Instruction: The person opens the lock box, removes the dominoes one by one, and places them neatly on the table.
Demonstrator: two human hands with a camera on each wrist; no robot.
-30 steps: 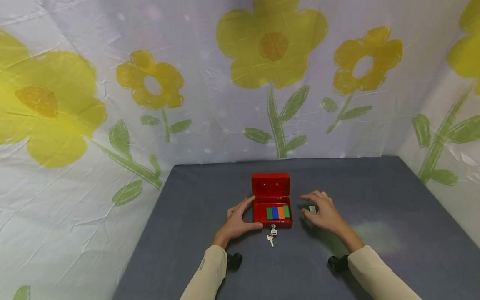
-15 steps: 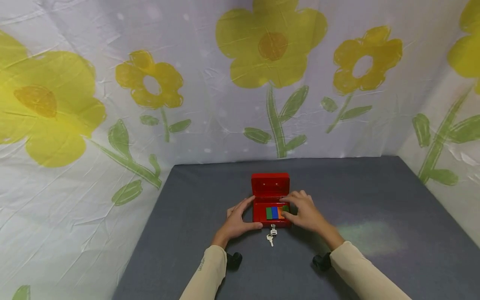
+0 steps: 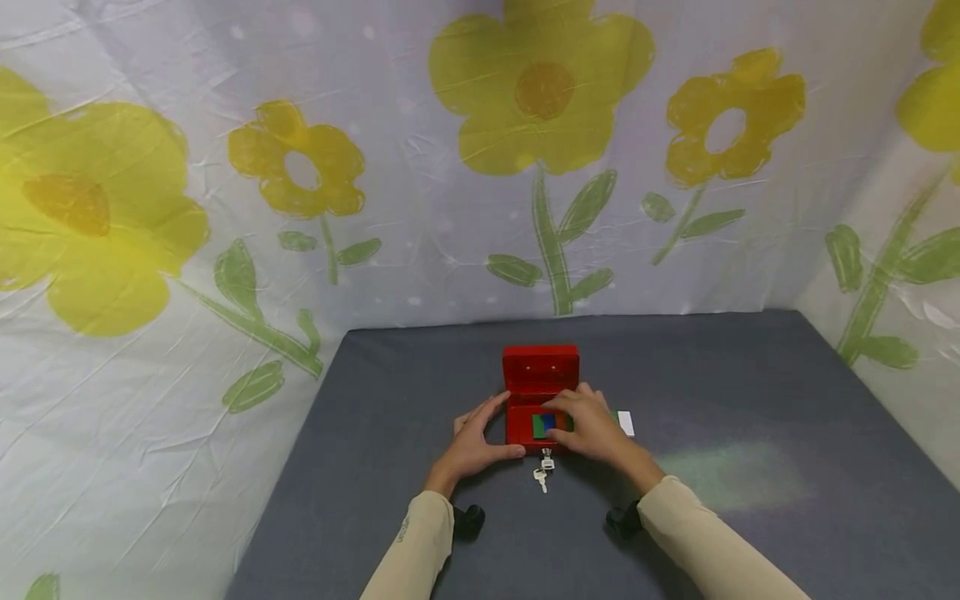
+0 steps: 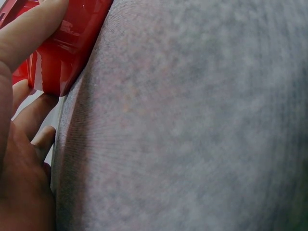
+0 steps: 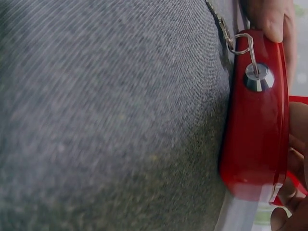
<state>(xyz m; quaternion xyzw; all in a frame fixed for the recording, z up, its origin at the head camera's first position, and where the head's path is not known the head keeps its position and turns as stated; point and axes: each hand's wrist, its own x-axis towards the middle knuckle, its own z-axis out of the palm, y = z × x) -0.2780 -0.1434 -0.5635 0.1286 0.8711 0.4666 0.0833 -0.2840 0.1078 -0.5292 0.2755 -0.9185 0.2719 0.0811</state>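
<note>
A red cash box (image 3: 541, 362) stands on the table with its lid raised. My left hand (image 3: 471, 446) holds its left end, thumb at the front corner and fingers toward the back. Inside lie several coloured rectangular blocks in a row, among them a green block (image 3: 537, 427) and a blue block (image 3: 549, 422). My right hand (image 3: 595, 427) reaches over the box's right side, thumb and index finger apart above the blocks. It covers the orange block and much of the green end block; whether the fingertips touch a block cannot be told. A key sits in the lock (image 5: 260, 77).
Right of the box, a white and green piece (image 3: 626, 423) lies on the grey table (image 3: 390, 400), partly behind my right hand. A spare key (image 3: 541, 478) hangs from the lock's ring at the front. A flower-patterned curtain (image 3: 420, 208) surrounds the table.
My right hand has moved left, from above the white and green piece to over the blocks in the cash box. That piece is uncovered. The left hand and the box have stayed put.
</note>
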